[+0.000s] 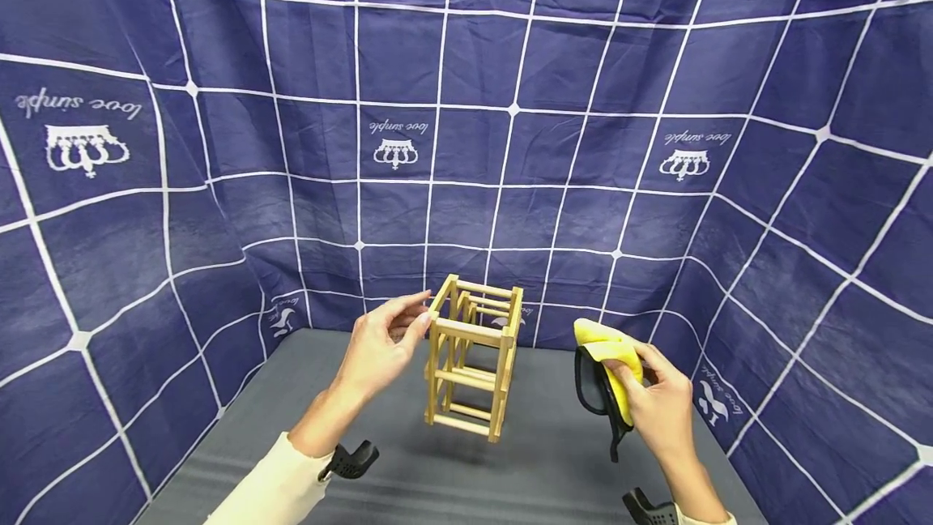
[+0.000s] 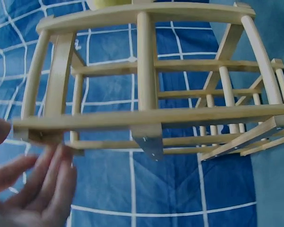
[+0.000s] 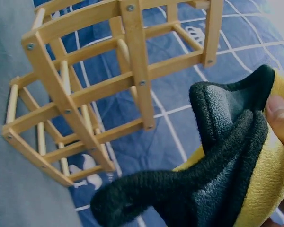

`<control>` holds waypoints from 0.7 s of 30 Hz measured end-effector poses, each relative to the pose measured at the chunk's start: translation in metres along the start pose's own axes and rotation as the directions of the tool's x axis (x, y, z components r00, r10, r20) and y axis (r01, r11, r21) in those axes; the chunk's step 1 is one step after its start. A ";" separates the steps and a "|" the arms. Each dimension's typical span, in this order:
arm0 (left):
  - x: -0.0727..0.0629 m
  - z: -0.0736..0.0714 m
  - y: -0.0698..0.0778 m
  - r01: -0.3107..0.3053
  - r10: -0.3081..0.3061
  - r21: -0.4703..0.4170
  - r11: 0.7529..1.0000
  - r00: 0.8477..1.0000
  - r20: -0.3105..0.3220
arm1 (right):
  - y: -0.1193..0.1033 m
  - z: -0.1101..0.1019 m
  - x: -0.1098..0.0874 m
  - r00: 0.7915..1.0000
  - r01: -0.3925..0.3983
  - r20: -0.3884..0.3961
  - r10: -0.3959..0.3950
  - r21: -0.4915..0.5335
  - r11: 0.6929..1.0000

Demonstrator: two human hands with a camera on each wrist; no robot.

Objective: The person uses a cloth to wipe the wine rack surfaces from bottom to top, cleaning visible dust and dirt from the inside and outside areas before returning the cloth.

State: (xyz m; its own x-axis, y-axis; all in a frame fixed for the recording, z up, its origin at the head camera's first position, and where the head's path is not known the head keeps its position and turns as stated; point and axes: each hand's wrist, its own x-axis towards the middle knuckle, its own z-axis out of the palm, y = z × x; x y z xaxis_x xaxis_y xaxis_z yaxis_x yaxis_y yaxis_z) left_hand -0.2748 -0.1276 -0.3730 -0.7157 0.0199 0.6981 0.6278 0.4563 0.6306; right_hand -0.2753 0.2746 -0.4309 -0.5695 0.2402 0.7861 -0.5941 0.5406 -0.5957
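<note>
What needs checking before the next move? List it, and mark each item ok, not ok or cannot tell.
1. Right hand has hold of the yellow and black cloth: ok, its fingers pinch it.
2. Cloth spread flat: not ok, it is folded and bunched.
3. Black end tucked in: not ok, it sticks out loose.
4. Cloth clear of the wooden rack: ok, a gap shows.
5. Left hand firm on the rack's top corner: cannot tell.

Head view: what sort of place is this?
Probably a makeshift recording booth: navy cloth with a white grid hangs on three sides around a grey surface, and black devices sit at both wrists.
</note>
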 end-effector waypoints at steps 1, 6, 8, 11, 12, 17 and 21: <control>0.000 0.002 0.003 -0.053 0.055 0.052 0.997 0.998 -0.043 | 0.002 0.001 -0.002 0.999 -0.040 0.009 0.040 -0.005 0.999; 0.000 0.019 0.027 -0.304 0.351 0.266 0.915 0.924 -0.152 | 0.011 0.006 -0.011 0.965 -0.243 0.102 0.242 0.002 0.970; 0.000 0.028 0.038 -0.363 0.412 0.294 0.884 0.903 -0.124 | 0.013 0.010 -0.015 0.945 -0.296 0.144 0.293 0.004 0.955; -0.001 0.044 0.053 -0.405 0.450 0.343 0.847 0.891 -0.060 | 0.013 0.014 -0.020 0.917 -0.364 0.187 0.353 0.022 0.931; -0.001 0.049 0.057 -0.408 0.452 0.361 0.838 0.891 -0.041 | 0.012 0.016 -0.021 0.904 -0.390 0.202 0.377 0.031 0.920; 0.004 0.070 0.065 -0.367 0.395 0.452 0.813 0.918 0.033 | 0.010 0.023 -0.028 0.823 -0.538 0.268 0.502 0.079 0.839; 0.005 0.078 0.065 -0.309 0.313 0.446 0.840 0.948 0.067 | 0.010 0.024 -0.034 0.768 -0.610 0.306 0.562 0.084 0.788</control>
State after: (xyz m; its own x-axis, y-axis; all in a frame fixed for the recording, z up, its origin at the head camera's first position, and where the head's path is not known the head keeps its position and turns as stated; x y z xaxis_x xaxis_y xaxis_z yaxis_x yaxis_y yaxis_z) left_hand -0.2616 -0.0285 -0.3544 -0.5024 0.2209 0.8359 0.6119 0.7739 0.1633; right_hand -0.2753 0.2524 -0.4675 -0.9455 0.2413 0.2186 -0.1686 0.2115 -0.9627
